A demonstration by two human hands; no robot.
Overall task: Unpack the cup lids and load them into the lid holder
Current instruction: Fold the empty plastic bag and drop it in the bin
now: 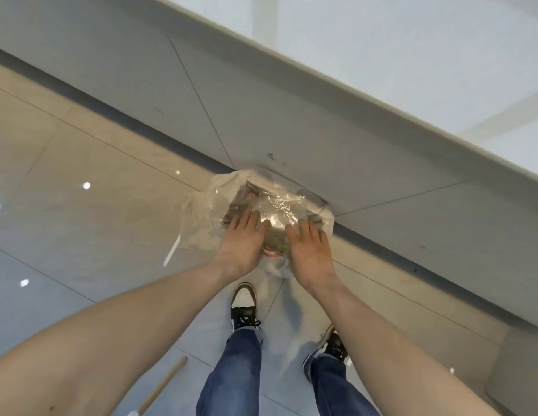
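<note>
The person is standing on a tiled floor [81, 163] and looking down at both arms, which are reaching forward to a bin [309, 202] lined with a clear bag [207, 205]. The bin is sitting on the floor against the base of a grey counter front [261, 115], just beside the dark strip along its foot. The left hand [242, 244] is lying palm down on the near left part of the bin's top, fingers [246, 219] stretched out flat and grasping nothing. The right hand [309, 250] is lying palm down on the near right part, fingers likewise spread and released. Between and beyond the two hands, crumpled clear wrap [279, 208] is shining on top of the contents. What lies under the wrap is too blurred to tell, and I cannot tell whether lids are in it. The bag's loose edge is spreading over the floor to the left of the bin. Below the hands, two shoes [243, 307] and blue jeans [231, 373] are showing. A wooden stick [165, 385] is lying on the floor near the left leg.
</note>
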